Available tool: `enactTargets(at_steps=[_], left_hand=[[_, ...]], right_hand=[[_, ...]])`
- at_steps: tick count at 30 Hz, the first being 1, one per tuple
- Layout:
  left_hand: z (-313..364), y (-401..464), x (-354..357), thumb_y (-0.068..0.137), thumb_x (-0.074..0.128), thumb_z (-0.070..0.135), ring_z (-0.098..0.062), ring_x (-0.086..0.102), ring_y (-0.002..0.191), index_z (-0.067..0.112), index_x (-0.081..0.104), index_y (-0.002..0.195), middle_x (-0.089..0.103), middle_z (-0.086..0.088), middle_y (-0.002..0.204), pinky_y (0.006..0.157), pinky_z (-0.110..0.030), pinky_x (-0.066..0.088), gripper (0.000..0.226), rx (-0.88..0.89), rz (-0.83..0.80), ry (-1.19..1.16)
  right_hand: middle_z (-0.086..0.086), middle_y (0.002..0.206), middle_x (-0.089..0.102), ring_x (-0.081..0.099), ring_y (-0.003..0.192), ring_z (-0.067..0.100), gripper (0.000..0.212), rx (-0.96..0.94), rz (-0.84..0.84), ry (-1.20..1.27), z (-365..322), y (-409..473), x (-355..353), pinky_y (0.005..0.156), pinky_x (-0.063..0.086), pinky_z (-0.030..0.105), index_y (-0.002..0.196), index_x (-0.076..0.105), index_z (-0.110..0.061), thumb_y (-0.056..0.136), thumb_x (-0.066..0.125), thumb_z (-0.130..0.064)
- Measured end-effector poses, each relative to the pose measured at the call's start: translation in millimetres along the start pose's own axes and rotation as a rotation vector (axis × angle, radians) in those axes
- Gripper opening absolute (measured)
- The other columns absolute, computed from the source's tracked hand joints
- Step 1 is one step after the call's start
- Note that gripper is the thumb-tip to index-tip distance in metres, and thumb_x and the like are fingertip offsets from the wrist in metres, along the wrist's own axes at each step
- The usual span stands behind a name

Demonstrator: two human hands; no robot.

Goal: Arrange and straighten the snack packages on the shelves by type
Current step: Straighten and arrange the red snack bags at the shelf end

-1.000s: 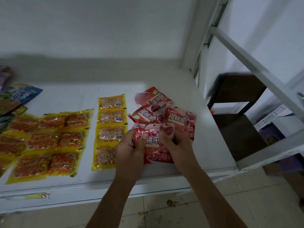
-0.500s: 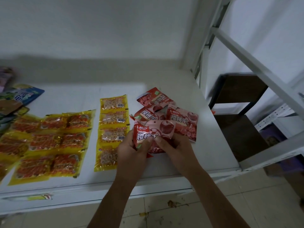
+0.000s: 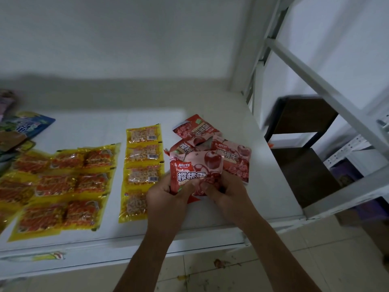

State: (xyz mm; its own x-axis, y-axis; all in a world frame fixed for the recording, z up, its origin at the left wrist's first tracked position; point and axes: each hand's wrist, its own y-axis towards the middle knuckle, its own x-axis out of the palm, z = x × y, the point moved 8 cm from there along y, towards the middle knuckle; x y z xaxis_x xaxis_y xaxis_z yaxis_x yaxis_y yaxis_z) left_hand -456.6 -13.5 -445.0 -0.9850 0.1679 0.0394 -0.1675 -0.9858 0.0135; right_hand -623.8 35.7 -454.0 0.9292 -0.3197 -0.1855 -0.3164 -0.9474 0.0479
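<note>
Landmark: white shelf (image 3: 210,114), front edge toward the camera, wall behind it.
Held packet: red cherry snack packet (image 3: 192,167), lifted just above the shelf near its front right, printed face up, lower half crumpled between both hands.
Left hand (image 3: 166,194): fingers curled round the packet's lower left edge, thumb pressed on its face.
Right hand (image 3: 228,189): fingers curled into the packet's lower right corner, gripping it.
Red pile: three more red cherry packets (image 3: 233,161) lie overlapping on the shelf just behind the held one, at mixed angles; the farthest is turned upside down.
Yellow column: four yellow packets of pale snack (image 3: 144,163) in a straight front-to-back line on the shelf, just left of the red pile; the nearest one is partly covered by the left hand.
Orange block: yellow packets of orange-red snack (image 3: 63,180) in rough rows, on the shelf's left part.
Far left: blue packet (image 3: 27,126) and other blurred packets at the shelf's left end.
Beside shelf: white metal frame (image 3: 320,81) to the right.
</note>
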Motion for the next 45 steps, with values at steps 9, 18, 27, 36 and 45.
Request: enactTargets(at_steps=[9, 18, 27, 36, 45], left_hand=[[11.2, -8.5, 6.3, 0.084, 0.086, 0.029, 0.002, 0.075, 0.088, 0.029, 0.074, 0.113, 0.078, 0.02, 0.093, 0.074, -0.024, 0.063, 0.032, 0.069, 0.006, 0.211], [8.5, -12.2, 15.4, 0.092, 0.078, 0.018, -0.014, 0.055, 0.121, 0.007, 0.025, 0.164, 0.053, -0.01, 0.138, 0.098, -0.023, 0.054, 0.09, 0.315, 0.078, 0.546], [34.4, -1.7, 41.8, 0.094, 0.061, 0.02, -0.033, 0.045, 0.138, 0.002, 0.058, 0.142, 0.049, -0.02, 0.147, 0.112, -0.054, 0.047, 0.051, 0.522, 0.087, 0.867], [24.2, 27.4, 83.5, 0.088, 0.027, 0.04, -0.023, 0.047, 0.131, 0.013, 0.057, 0.144, 0.053, -0.004, 0.144, 0.117, -0.036, 0.038, 0.069, 0.426, -0.253, 1.047], [27.6, 33.5, 83.1, 0.09, 0.045, 0.042, -0.021, 0.04, 0.136, 0.016, 0.056, 0.143, 0.049, -0.003, 0.147, 0.118, -0.032, 0.03, 0.06, 0.39, -0.267, 0.981]], right_hand=[[-0.029, 0.094, 0.073, 0.071, 0.089, -0.003, 0.014, -0.063, 0.497, -0.1, -11.2, -22.9, -28.3, 0.071, 0.063, 0.027, 0.096, 0.068, -0.031, 0.099, 0.064, -0.044], [-0.012, 0.097, 0.065, 0.06, 0.095, -0.009, 0.022, -0.04, 0.655, -0.242, -12.7, -26.9, -38.1, 0.077, 0.047, 0.004, 0.09, 0.061, -0.035, 0.094, 0.078, -0.022], [0.009, 0.129, 0.052, 0.05, 0.12, 0.028, 0.053, 0.311, 0.415, -0.653, -6.6, 12.4, -80.7, 0.098, 0.046, 0.04, 0.13, 0.06, -0.019, 0.094, 0.064, -0.058], [0.015, 0.135, 0.049, 0.047, 0.124, 0.034, 0.088, 0.411, 0.386, -0.696, 12.6, 27.3, -86.0, 0.099, 0.044, 0.041, 0.143, 0.047, -0.013, 0.079, 0.078, -0.065], [-0.008, 0.098, 0.076, 0.074, 0.096, 0.012, 0.032, 0.242, 0.53, -0.192, 3.1, 29.6, -107.1, 0.086, 0.061, 0.036, 0.105, 0.071, -0.024, 0.08, 0.09, -0.027]])
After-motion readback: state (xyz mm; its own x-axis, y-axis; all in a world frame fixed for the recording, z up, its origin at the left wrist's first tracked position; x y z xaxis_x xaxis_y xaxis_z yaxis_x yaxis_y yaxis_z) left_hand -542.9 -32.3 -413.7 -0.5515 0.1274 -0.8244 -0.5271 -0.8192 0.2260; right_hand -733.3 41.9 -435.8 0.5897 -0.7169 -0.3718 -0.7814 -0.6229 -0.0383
